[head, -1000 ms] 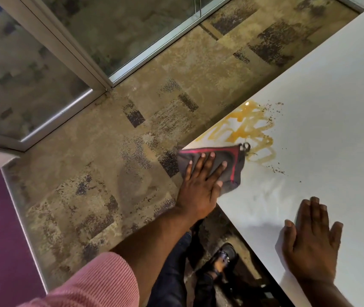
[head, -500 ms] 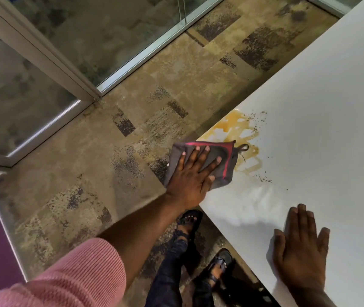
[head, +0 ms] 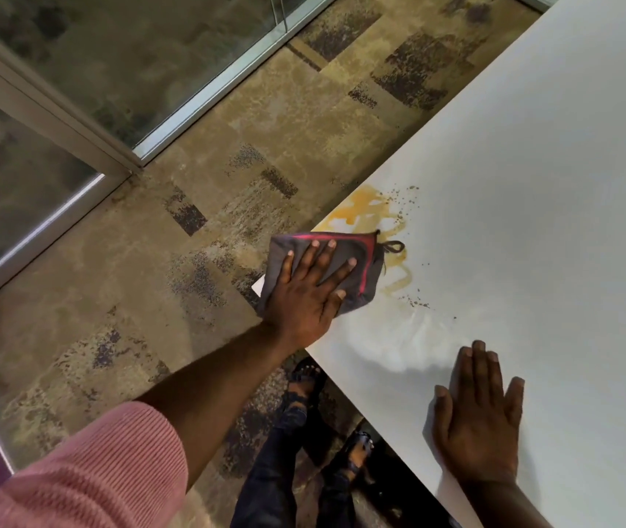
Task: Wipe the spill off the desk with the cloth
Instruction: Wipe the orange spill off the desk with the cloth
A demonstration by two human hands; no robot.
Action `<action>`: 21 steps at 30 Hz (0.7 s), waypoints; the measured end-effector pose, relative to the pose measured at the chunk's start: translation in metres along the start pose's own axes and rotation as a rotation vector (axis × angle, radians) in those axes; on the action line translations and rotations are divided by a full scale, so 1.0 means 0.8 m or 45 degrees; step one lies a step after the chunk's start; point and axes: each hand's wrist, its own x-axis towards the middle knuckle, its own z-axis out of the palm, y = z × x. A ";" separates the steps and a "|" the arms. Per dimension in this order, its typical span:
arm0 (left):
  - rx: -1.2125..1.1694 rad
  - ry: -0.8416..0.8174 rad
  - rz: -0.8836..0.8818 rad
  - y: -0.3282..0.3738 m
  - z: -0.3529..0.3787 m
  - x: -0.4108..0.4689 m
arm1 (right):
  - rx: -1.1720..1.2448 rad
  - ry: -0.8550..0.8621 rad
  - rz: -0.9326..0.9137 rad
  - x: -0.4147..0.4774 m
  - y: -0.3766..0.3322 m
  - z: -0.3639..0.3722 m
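An orange-brown spill (head: 365, 209) with dark specks lies on the white desk (head: 532, 184) near its left edge. A dark grey cloth (head: 365, 272) with a red stripe and a small loop covers the near part of the spill and hangs partly over the desk edge. My left hand (head: 309, 295) presses flat on the cloth with fingers spread. My right hand (head: 479, 417) rests flat on the desk, nearer to me, holding nothing. A wet streak (head: 406, 337) shows on the desk between cloth and right hand.
Patterned brown carpet (head: 151, 299) lies left of the desk. A glass partition with a metal frame (head: 113, 146) stands at the upper left. Feet in dark sandals (head: 357, 451) and dark trousers show below the desk edge.
My left hand slid the cloth leftward toward the desk edge, over the spill's near part. Less of the spill shows. My right hand stayed flat in place.
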 end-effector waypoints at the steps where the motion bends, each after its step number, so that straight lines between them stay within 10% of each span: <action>1: -0.003 0.010 0.005 0.004 0.003 -0.009 | -0.008 0.007 -0.003 -0.001 0.002 0.000; 21: -0.106 -0.102 0.233 0.129 0.021 -0.086 | 0.190 0.131 -0.017 -0.002 -0.001 -0.015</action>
